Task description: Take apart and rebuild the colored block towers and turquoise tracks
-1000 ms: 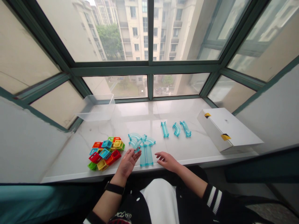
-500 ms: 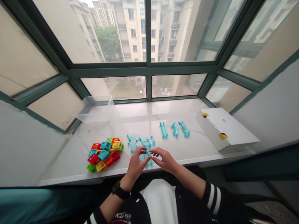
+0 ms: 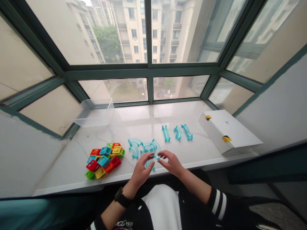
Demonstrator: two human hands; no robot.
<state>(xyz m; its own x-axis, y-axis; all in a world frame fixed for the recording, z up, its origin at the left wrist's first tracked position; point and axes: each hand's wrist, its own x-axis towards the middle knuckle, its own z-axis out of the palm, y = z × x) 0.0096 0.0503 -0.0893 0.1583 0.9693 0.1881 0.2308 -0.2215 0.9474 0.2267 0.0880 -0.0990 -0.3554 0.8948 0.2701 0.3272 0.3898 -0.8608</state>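
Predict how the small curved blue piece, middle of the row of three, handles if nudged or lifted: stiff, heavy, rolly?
Probably stiff: the curved blue piece looks like moulded plastic holding its bend. Likely light, being small and see-through. More apt to slide than roll, since it lies low on the glossy-looking sill.

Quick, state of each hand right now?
Left hand: half-curled beside a curved blue piece; grip unclear.
Right hand: fingertips at that piece's near end; grip unclear.
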